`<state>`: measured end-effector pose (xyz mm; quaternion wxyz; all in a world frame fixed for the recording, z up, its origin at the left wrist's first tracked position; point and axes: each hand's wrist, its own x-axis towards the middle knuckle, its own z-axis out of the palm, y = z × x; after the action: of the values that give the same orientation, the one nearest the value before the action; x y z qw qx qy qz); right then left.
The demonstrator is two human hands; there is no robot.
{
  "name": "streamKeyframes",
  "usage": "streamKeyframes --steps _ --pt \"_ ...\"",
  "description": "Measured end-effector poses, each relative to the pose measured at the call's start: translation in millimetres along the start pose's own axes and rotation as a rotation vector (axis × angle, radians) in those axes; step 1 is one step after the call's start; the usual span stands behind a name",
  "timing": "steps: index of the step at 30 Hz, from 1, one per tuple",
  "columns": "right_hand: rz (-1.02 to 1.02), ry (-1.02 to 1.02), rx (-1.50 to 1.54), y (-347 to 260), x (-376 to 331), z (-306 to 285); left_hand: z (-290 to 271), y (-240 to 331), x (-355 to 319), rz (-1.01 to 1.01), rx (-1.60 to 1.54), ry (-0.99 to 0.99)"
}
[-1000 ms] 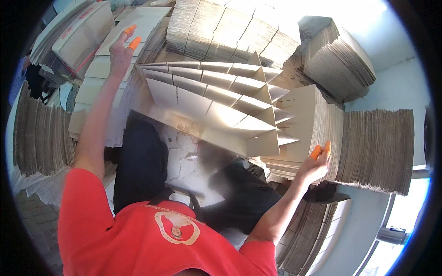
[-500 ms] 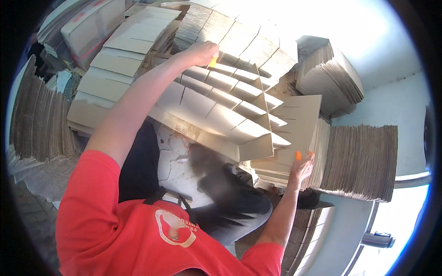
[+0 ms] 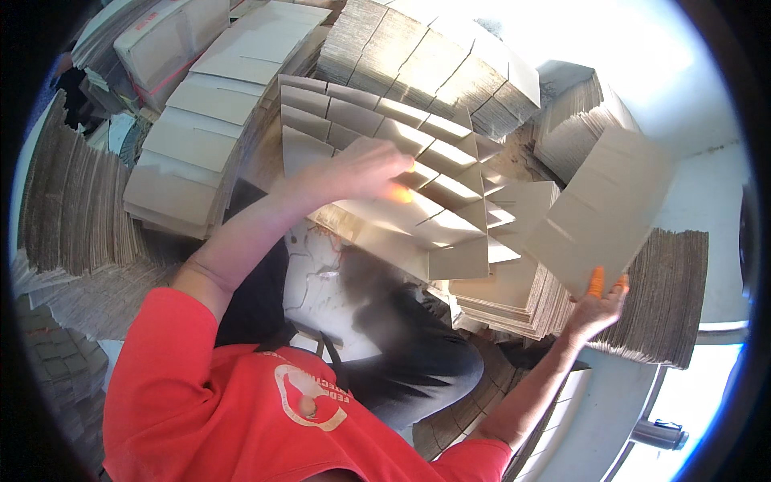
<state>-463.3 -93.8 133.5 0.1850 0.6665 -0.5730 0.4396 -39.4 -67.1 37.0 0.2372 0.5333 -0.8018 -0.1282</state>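
Observation:
My right hand (image 3: 601, 304), with orange fingertip covers, grips a flat cardboard divider (image 3: 602, 209) by its near end. The sheet has slots and is held up at a slant over the right-hand stacks. My left hand (image 3: 373, 169) is over the assembled cardboard partition grid (image 3: 454, 229), which lies tilted in front of me. Orange covers show on its fingertips too, but blur hides whether they pinch or only touch the grid. The grid's crossing strips form open cells. Beside its right end lies a stack of cut cardboard sheets (image 3: 502, 293).
Overlapping slotted sheets (image 3: 193, 132) run along the left. A thick slotted stack (image 3: 434, 60) stands behind the grid. Tall cardboard stacks (image 3: 666, 297) line the right wall (image 3: 707, 185), and another stack (image 3: 68, 189) is at far left. A white box (image 3: 173, 48) is at back left.
My right hand has lifted a sheet from the right-hand stack, up and to the right. My left hand has moved from the grid's far edge nearer and slightly right, over its middle.

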Motion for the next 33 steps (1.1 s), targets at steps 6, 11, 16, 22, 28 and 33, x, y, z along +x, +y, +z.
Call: streamKeyframes --steps 6,11,16,22,28,33 --pt "-0.046 -0.266 0.510 -98.1 34.3 -12.2 29.4 -0.9 -6.7 0.117 -0.059 0.120" --pt "-0.001 -0.536 0.432 -121.8 21.4 -1.5 36.8 9.0 -8.1 0.069 -0.113 0.125" --pt "-0.005 -0.610 0.378 -141.2 14.2 5.9 38.1 5.9 -13.4 0.081 -0.140 0.138" --pt "0.125 -0.580 0.595 -132.5 13.4 15.6 40.1 5.1 -15.8 0.048 -0.118 0.100" --pt "0.020 -0.667 0.403 -129.9 -8.1 27.2 34.2 6.7 -11.0 0.108 -0.080 0.078" --pt "0.173 -0.668 0.491 -153.0 -10.7 18.5 -12.0 -4.4 23.6 0.063 0.008 0.181"
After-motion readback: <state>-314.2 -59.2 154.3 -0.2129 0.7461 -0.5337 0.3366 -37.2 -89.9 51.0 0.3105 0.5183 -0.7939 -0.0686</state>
